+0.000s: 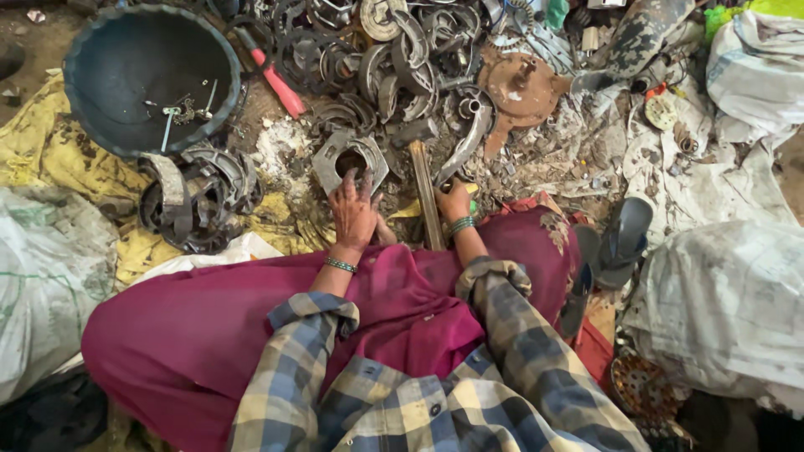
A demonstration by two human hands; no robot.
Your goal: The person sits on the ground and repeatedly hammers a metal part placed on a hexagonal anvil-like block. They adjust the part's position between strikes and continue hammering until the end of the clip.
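Right hand (453, 202) grip unclear (half-hidden).

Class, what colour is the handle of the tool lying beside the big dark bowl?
Red handle, clearest in the head view, right of the bowl.

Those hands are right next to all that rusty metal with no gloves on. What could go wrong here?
The left hand rests bare on a flat metal plate with a hole, so a rough edge might cut it. The right hand sits beside the hammer, so a swing could perhaps catch fingers. The heap of scrap parts lies close in front, and a piece might slide down onto the hands.
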